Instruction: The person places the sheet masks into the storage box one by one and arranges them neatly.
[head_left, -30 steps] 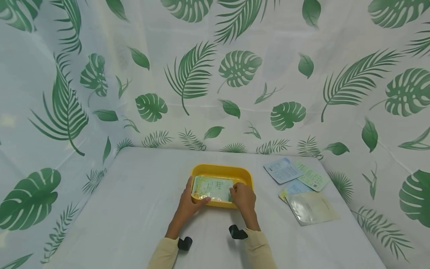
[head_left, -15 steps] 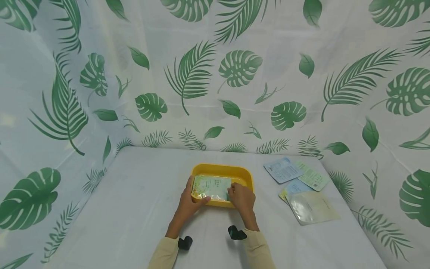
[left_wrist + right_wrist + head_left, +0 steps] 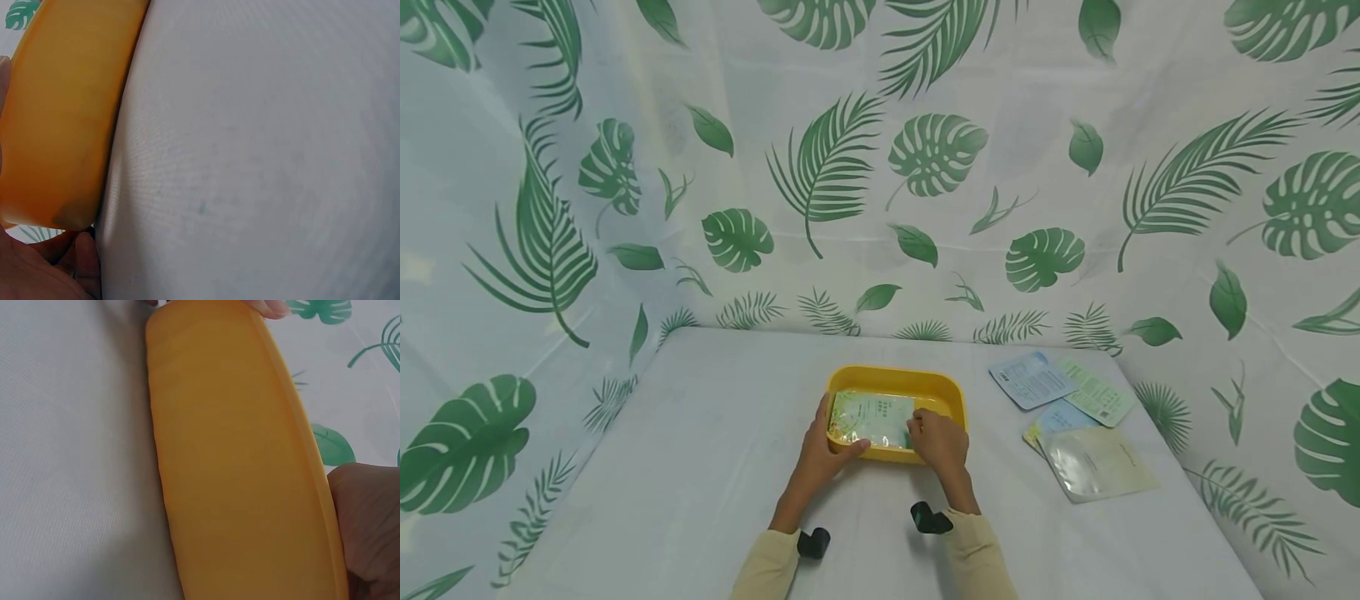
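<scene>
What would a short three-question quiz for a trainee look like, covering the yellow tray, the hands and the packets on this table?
1. True or false: the yellow tray stands on a table covered in white cloth.
2. Which hand rests on the green packet from the side nearer the loose packets? A. left hand B. right hand
3. Fill in: the loose packets lie to the ______ of the tray, seen from the head camera.

Key
1. True.
2. B. The right hand is on the packet's right end; the left hand grips the tray's near left corner, thumb over the rim.
3. right; they lie flat, overlapping, outside the tray.
</scene>
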The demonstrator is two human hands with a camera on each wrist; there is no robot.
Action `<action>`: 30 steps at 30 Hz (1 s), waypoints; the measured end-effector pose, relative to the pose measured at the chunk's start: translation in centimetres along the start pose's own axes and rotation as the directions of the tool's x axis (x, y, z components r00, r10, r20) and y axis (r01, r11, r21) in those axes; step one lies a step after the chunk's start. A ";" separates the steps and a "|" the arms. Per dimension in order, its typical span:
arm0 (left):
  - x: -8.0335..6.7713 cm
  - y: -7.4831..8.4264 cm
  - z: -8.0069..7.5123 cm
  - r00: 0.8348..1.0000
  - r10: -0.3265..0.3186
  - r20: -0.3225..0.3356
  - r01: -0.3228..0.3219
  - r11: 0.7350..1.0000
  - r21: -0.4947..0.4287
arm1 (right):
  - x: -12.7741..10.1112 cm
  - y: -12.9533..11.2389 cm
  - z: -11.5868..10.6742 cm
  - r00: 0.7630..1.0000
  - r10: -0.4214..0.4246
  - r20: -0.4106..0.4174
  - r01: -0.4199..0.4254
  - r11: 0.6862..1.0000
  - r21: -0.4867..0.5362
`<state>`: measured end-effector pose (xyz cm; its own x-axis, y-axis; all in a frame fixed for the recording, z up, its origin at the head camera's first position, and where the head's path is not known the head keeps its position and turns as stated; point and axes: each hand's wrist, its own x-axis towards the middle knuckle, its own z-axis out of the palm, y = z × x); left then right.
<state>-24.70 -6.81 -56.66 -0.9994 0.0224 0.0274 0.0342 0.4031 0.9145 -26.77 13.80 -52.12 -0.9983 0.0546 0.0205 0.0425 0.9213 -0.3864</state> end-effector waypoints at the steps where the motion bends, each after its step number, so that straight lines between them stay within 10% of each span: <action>1: 0.0 0.0 0.0 1.000 -0.002 0.001 0.002 1.000 0.000 | 0.0 0.0 0.0 1.000 -0.005 -0.001 0.005 1.000 0.002; 30: 0.1 -0.2 0.1 1.000 0.006 -0.004 -0.006 1.000 0.007 | -0.2 0.0 0.3 0.998 0.011 -0.065 -0.008 0.999 0.044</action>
<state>-24.78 -6.75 -56.88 -0.9992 0.0212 0.0347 0.0403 0.4090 0.9117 -26.56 13.63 -52.41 -0.9931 0.0893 0.0761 0.0485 0.9029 -0.4270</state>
